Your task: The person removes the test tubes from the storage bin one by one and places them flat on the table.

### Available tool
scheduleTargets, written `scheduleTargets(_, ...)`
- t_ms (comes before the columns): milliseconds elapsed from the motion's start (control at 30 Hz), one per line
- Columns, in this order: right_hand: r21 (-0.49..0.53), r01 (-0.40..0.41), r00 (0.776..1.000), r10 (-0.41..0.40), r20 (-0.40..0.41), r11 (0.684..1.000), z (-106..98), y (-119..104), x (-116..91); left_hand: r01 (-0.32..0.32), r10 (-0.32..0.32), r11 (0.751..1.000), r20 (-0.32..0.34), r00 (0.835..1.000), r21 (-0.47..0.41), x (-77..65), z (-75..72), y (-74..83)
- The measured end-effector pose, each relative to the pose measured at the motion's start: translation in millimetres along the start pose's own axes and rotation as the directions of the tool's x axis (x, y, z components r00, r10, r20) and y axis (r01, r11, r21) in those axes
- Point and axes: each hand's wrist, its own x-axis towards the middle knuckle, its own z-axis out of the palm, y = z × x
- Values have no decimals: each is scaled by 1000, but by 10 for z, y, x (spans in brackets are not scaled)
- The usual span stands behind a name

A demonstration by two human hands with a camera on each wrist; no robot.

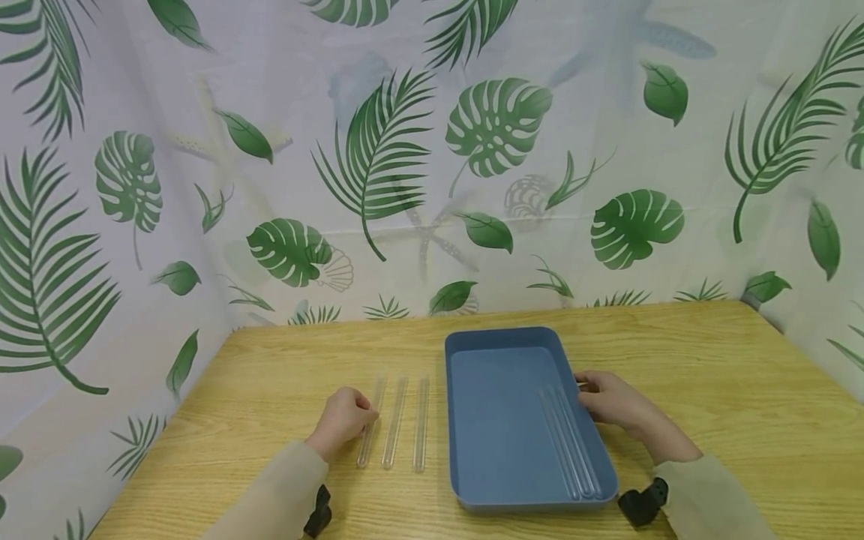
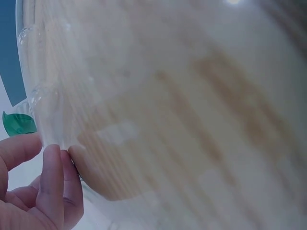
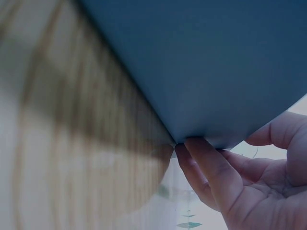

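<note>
Three clear test tubes lie side by side on the wooden table, left of a blue tray (image 1: 499, 420). My left hand (image 1: 343, 420) is at the leftmost test tube (image 1: 365, 450), thumb and fingertips pinching it around its middle. In the left wrist view, the fingers (image 2: 53, 182) close in on a clear tube (image 2: 48, 112). The middle tube (image 1: 394, 424) and the right tube (image 1: 421, 424) lie untouched. My right hand (image 1: 610, 401) holds the tray's right side; in the right wrist view its fingers (image 3: 216, 167) press against the blue wall. More clear tubes (image 1: 570, 442) lie along the tray's right side.
The wooden table (image 1: 283, 375) extends to both sides of the tray. Behind it hangs a white cloth (image 1: 405, 187) with green leaf prints, also running along the left and right sides. A black wrist device (image 1: 643, 502) sits by the right sleeve.
</note>
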Motion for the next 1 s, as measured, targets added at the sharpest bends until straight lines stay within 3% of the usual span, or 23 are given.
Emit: scheduleTargets(1000, -5, -1, 1000, 1, 1, 1000, 5, -23, -10, -7, 7, 1000, -5, 1000, -7, -26, -13, -30)
